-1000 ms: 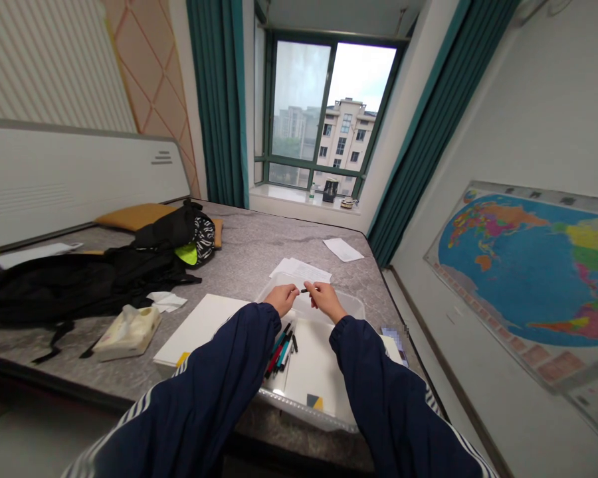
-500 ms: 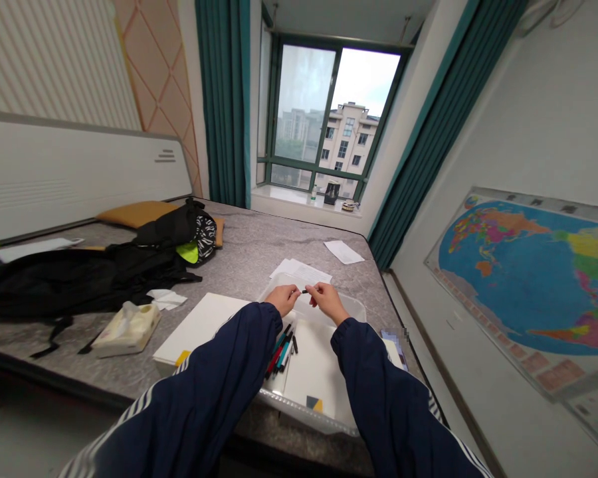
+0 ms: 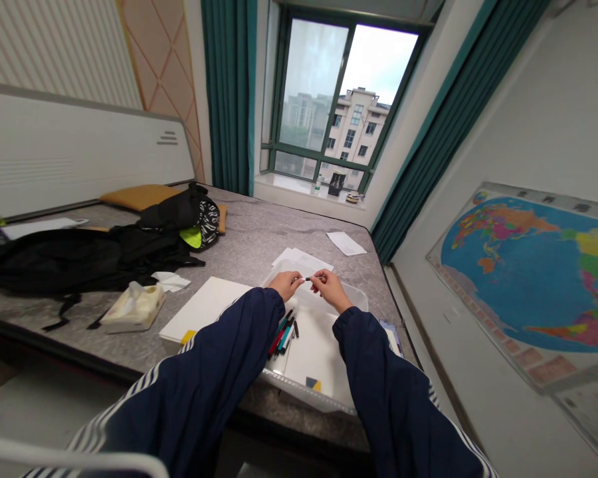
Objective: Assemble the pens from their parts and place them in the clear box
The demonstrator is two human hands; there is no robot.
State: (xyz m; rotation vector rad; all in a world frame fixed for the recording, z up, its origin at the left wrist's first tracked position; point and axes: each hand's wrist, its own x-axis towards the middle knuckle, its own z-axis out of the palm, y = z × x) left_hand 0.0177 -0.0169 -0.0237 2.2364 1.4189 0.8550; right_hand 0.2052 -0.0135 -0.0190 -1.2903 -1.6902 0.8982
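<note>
Above the far end of a translucent plastic tray (image 3: 323, 406), my left hand (image 3: 286, 285) and my right hand (image 3: 329, 289) face each other with closed fingertips. A thin black pen (image 3: 307, 279) runs between them, each hand pinching one end. Most of the pen is hidden by the fingers. Below my left hand, several pens and markers (image 3: 284, 334) in black, red and teal lie loosely heaped in the tray. They rest against a white notebook or board (image 3: 319, 348) with a grey and yellow corner mark.
A white box or book (image 3: 206, 307) lies left of the tray, with a tissue pack (image 3: 134, 308) beyond it. Further left sits a black backpack (image 3: 90, 255). Loose papers (image 3: 346, 243) lie toward the window. A wall map (image 3: 523, 279) hangs at right.
The camera view has tilted down slightly. Both hands stay over the tray's far end, and a little more of the pen shows between them.
</note>
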